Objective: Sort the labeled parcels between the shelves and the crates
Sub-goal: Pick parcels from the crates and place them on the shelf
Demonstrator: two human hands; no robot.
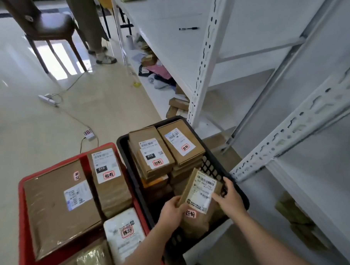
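A small brown cardboard parcel [200, 189] with a white barcode label is held tilted above the near end of the black crate [237, 191]. My left hand [171, 210] grips its lower left edge. My right hand [229, 196] holds its right side, fingers curled over the crate's rim. Beneath it lies another brown parcel [194, 223] with a red-inked sticker. Further back the black crate holds several stacked labeled boxes [151, 153]. A red crate [22, 219] on the left holds a large flat parcel [59, 207], a long box [108, 179] and a white bag [124, 232].
White metal shelving [203, 63] rises on the right, with a black pen [188, 28] on one shelf and loose parcels [177, 106] on the lowest level. A power strip [48, 99], cables and a small device [89, 134] lie on the floor. A chair [45, 25] and a person's legs [98, 43] stand beyond.
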